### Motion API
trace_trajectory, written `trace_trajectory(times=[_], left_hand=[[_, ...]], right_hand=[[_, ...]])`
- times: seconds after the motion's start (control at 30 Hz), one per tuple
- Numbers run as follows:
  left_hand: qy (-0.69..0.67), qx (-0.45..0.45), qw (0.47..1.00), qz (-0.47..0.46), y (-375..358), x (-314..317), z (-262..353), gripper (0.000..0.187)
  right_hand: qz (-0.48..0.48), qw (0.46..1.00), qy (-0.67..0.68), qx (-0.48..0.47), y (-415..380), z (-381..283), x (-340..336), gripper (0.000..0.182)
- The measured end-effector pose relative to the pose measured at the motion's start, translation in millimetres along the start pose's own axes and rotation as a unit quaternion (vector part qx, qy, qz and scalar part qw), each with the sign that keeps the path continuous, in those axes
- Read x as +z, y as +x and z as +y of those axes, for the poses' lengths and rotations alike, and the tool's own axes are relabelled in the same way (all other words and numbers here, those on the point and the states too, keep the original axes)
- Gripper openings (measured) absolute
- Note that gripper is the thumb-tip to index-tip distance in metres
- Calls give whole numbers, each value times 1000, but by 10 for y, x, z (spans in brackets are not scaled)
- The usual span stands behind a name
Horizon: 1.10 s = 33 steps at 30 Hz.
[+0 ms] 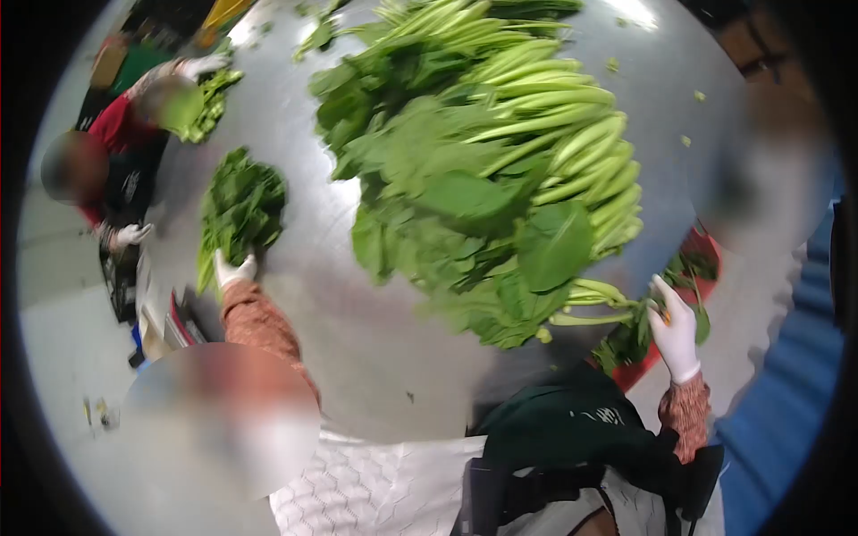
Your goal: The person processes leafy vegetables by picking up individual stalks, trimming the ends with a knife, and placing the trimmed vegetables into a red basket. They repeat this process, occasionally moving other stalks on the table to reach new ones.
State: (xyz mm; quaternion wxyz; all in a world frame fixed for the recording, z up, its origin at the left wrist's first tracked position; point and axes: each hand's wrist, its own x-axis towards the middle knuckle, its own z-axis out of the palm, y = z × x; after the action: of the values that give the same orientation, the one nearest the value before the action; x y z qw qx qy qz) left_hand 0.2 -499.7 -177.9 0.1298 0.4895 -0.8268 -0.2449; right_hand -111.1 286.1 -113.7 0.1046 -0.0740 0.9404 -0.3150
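My left hand (pixel 235 270), in a white glove, is at the lower end of a bunch of leafy greens (pixel 243 207) lying on the metal table, its thumb and fingers around the stems. My right hand (pixel 677 338), also gloved in white, is closed at the table's near right edge. A small orange bit shows between its fingers; what it belongs to is hidden. Dark green leaves and pale stems lie right beside that hand. Between my hands, a large pile of leafy greens (pixel 483 161) covers the table, stems mostly pointing right.
Below the table edge at right is a red container (pixel 708 261) with loose leaves. Across the table at left, a person in a red sleeve (pixel 116 125) and white gloves handles another bunch of greens (pixel 210 105). Leaf scraps dot the metal table (pixel 357 366).
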Motion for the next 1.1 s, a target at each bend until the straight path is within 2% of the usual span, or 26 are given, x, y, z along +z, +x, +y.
trace_trajectory(times=[0.03, 0.07, 0.1, 0.13, 0.17, 0.2, 0.23, 0.27, 0.3, 0.33, 0.4, 0.43, 0.47, 0.5, 0.53, 0.57, 0.6, 0.67, 0.73, 0.8, 0.83, 0.87, 0.93, 0.97, 1.03, 1.1], left_hand=[[282, 97, 938, 180, 274, 70, -357, 82], [-49, 49, 996, 50, 268, -36, -136, 93], [-40, 86, 989, 112, 504, 38, -460, 84], [-178, 51, 977, 107, 595, 110, -516, 77], [-314, 17, 943, 112, 701, 184, -600, 70], [-466, -63, 881, 48, 559, 151, -391, 65], [-596, -159, 787, 12, 406, 114, -167, 61], [-624, -222, 749, -8, 212, 70, 11, 57], [-579, -250, 774, -68, 52, 14, 147, 66], [-544, -305, 778, -76, 69, 11, 95, 80], [-482, -348, 794, -123, -91, 12, 157, 91], [-434, -347, 829, -69, -271, 71, 384, 96], [-340, -311, 885, -62, -515, 92, 717, 94], [-248, -191, 943, -108, -480, 183, 808, 89], [-216, -70, 967, -119, -604, 285, 1076, 83], [-185, 52, 974, -117, -730, 387, 1345, 78], [-218, 168, 958, -81, -1211, 508, 1914, 74], [-199, 273, 927, -165, -1890, 503, 2863, 78], [-156, 405, 879, -197, -2006, 754, 3247, 84], [-88, 443, 850, -271, -2181, 903, 3464, 92], [33, 512, 828, -225, -2245, 982, 3448, 95], [117, 526, 826, -167, -2377, 1017, 3453, 90], [148, 503, 836, -163, -2548, 1056, 3420, 81], [74, 552, 824, -109, -2647, 1083, 3374, 69], [47, 557, 823, -100, -2871, 926, 3387, 63], [24, 593, 803, -51, -3111, 711, 3466, 61]], right_hand=[[8, 1000, 0, 8, 16, -24, 11, 47], [15, 1000, -1, 12, 35, -37, 5, 48], [20, 1000, -4, 6, 59, -62, 0, 47], [25, 1000, -6, -5, 82, -63, 2, 46], [25, 1000, 4, -5, 115, 13, 31, 45], [29, 999, -5, -19, 174, -48, -4, 42], [34, 999, 29, -17, 253, -28, -5, 39], [39, 997, 65, -16, 350, 4, -6, 37], [40, 994, 102, -4, 484, -13, -47, 34], [39, 989, 142, 6, 653, -23, -87, 32], [32, 979, 202, -10, 1091, -20, -227, 30], [29, 974, 223, -9, 1338, -101, -279, 32], [28, 969, 244, -8, 1576, -233, -316, 35], [32, 973, 228, -25, 1792, -390, -328, 40], [37, 976, 213, -40, 1985, -567, -332, 45], [-30, 977, 213, 6, 2147, -773, -377, 54], [-98, 971, 211, 52, 2269, -943, -388, 63], [-142, 976, 165, 6, 2423, -1080, -241, 67], [-167, 976, 135, -36, 2379, -1183, -275, 74], [-153, 979, 127, -38, 2273, -1062, -249, 70], [-109, 984, 131, -50, 2193, -890, -122, 58], [-63, 987, 133, -62, 2113, -719, 5, 47], [-58, 961, 261, -76, 1712, -625, 20, 41], [-73, 957, 276, -58, 1595, -604, -30, 47], [-107, 944, 310, -24, 1374, -575, -131, 58], [-18, 958, 279, -68, 1214, -473, -60, 54]])
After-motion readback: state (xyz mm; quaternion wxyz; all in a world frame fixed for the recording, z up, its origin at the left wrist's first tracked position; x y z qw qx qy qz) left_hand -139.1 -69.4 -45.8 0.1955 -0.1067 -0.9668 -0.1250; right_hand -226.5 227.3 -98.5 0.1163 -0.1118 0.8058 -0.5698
